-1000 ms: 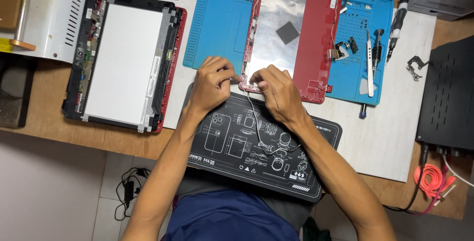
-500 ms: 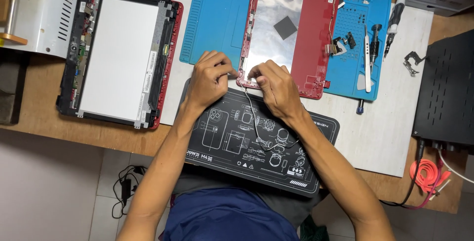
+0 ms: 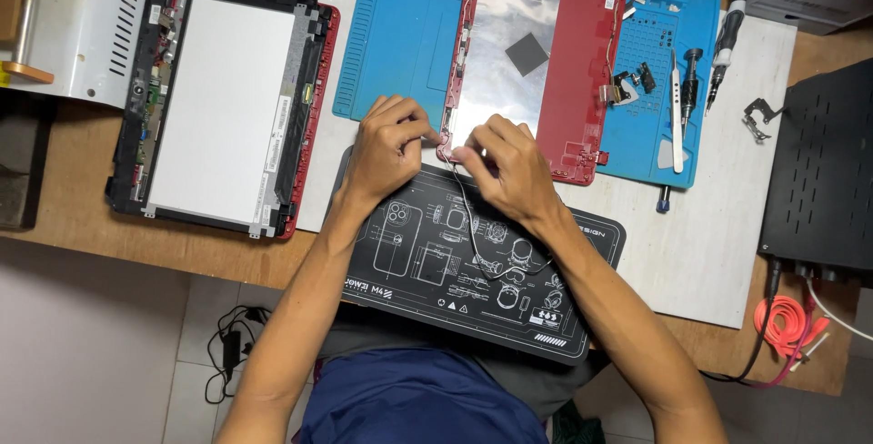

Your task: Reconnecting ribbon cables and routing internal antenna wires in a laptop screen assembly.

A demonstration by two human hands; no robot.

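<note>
A red laptop lid cover (image 3: 582,53) with a silver foil lining lies on a blue work mat (image 3: 400,44). My left hand (image 3: 386,148) and my right hand (image 3: 505,166) meet at the cover's near left corner, fingers pinched. A thin grey cable (image 3: 473,235) runs from that corner down across a black printed mat (image 3: 427,262). The right hand's fingertips pinch the cable's upper end; the left hand presses on the cover's corner. What lies under the fingers is hidden.
A laptop screen panel in a red and black frame (image 3: 218,103) lies at the left. Screwdrivers (image 3: 723,44), tweezers (image 3: 675,116) and small hinge parts (image 3: 623,89) sit on the blue mat's right side. A black box (image 3: 823,171) stands at the right, orange cable (image 3: 787,321) below it.
Both hands stay at the cover's corner with only small finger shifts. The view has drifted slightly.
</note>
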